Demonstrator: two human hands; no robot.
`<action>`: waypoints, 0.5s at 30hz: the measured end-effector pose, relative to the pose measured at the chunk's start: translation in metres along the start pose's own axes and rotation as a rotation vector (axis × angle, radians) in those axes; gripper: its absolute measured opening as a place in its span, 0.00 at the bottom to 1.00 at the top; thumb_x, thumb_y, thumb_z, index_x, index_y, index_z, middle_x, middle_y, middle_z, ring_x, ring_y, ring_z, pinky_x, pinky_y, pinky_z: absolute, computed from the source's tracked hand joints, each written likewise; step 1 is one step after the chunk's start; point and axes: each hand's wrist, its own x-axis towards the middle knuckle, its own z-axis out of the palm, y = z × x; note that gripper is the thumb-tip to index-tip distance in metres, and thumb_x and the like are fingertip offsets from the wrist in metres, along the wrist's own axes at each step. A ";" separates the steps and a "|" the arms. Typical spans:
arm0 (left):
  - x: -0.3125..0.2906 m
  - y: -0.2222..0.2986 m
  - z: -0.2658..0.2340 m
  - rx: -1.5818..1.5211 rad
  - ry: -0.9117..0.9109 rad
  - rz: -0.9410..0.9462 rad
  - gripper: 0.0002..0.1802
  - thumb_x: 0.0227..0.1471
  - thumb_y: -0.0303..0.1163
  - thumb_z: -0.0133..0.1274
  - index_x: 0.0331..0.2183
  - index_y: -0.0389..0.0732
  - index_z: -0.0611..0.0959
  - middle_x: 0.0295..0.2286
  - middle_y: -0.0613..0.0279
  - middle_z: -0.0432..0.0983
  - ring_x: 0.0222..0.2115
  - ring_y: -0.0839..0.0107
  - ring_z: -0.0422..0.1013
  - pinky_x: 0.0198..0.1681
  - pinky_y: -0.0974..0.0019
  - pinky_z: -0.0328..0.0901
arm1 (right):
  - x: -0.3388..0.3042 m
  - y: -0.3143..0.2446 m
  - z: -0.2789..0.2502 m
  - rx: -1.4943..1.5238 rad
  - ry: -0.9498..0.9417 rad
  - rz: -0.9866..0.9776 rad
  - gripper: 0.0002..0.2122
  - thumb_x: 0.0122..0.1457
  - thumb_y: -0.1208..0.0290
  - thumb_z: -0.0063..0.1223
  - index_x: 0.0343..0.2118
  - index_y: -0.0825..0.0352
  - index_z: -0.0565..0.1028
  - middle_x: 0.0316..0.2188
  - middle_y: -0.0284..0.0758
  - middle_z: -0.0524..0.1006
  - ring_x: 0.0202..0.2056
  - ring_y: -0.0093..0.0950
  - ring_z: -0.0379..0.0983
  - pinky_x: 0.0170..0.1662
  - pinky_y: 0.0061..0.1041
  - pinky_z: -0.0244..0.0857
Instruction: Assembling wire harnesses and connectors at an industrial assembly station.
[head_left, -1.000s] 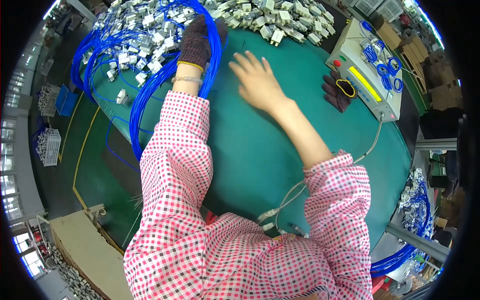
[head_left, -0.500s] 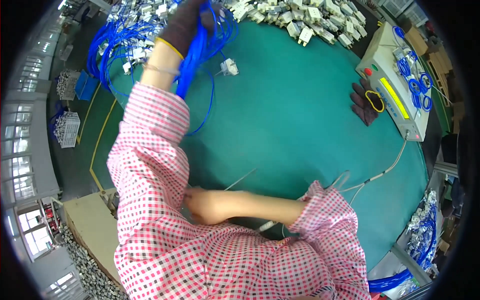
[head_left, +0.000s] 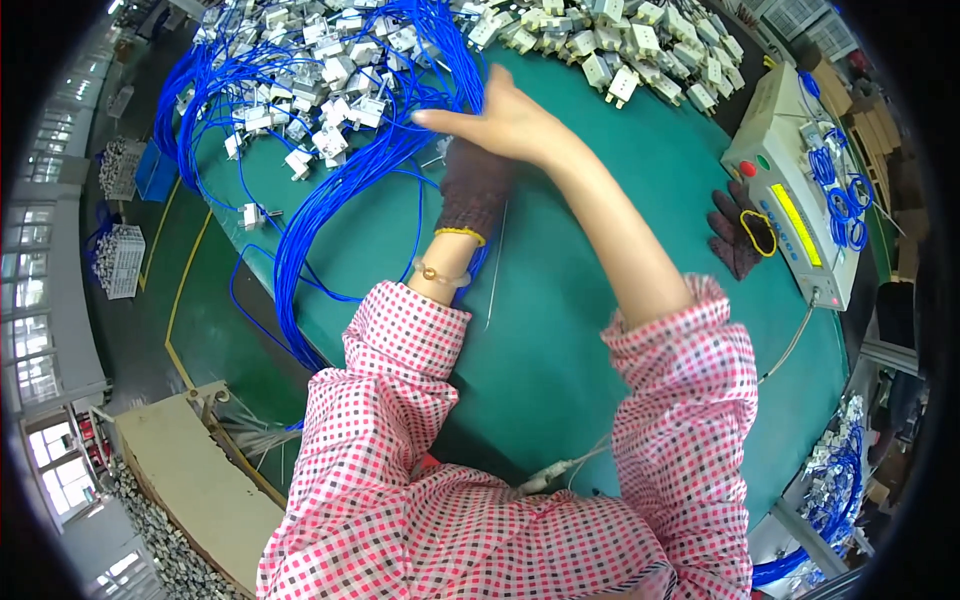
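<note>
A thick bundle of blue cables (head_left: pixel 335 195) curves across the left of the table, with white plug housings (head_left: pixel 335 75) heaped at its far ends. My left hand (head_left: pixel 474 190), in a dark knitted glove with a yellow cuff, is closed on part of the bundle; its fingertips are hidden behind my right hand. Bare and crossing over the glove, my right hand (head_left: pixel 510 125) has its thumb stretched left over the cables. Its other fingers are mostly hidden. From beside the two hands hangs a thin white cable tie (head_left: pixel 493 275), seemingly held by my right hand.
More white plug housings (head_left: pixel 640 45) are piled at the far edge. A dark glove (head_left: pixel 737 235) lies at the right, beside a tester box (head_left: pixel 790 190) carrying coiled blue cables. A cord with a white inline piece (head_left: pixel 548 474) lies close to my body.
My left hand has come back toward me and right with the blue cables. My right hand has moved from near my body up to it, and the cable tie has moved with it.
</note>
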 end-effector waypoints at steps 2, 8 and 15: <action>0.011 -0.065 0.015 -0.380 0.125 0.142 0.17 0.51 0.35 0.44 0.44 0.42 0.74 0.40 0.49 0.72 0.42 0.51 0.68 0.44 0.54 0.62 | 0.026 -0.029 0.031 -0.076 0.091 -0.040 0.45 0.36 0.48 0.64 0.46 0.87 0.61 0.39 0.58 0.72 0.44 0.47 0.71 0.47 0.30 0.65; -0.022 -0.003 -0.014 -0.212 0.279 0.183 0.17 0.56 0.41 0.43 0.41 0.39 0.71 0.30 0.48 0.74 0.29 0.53 0.70 0.32 0.54 0.63 | 0.109 -0.019 0.018 0.740 -0.060 0.307 0.09 0.46 0.72 0.52 0.28 0.72 0.73 0.23 0.41 0.77 0.24 0.29 0.76 0.25 0.30 0.71; -0.018 -0.006 -0.007 -0.718 0.131 0.106 0.17 0.57 0.41 0.45 0.41 0.39 0.70 0.25 0.53 0.71 0.27 0.59 0.68 0.31 0.58 0.62 | 0.132 -0.022 0.025 0.343 0.123 0.102 0.13 0.45 0.65 0.53 0.21 0.73 0.75 0.25 0.43 0.77 0.22 0.29 0.74 0.25 0.25 0.68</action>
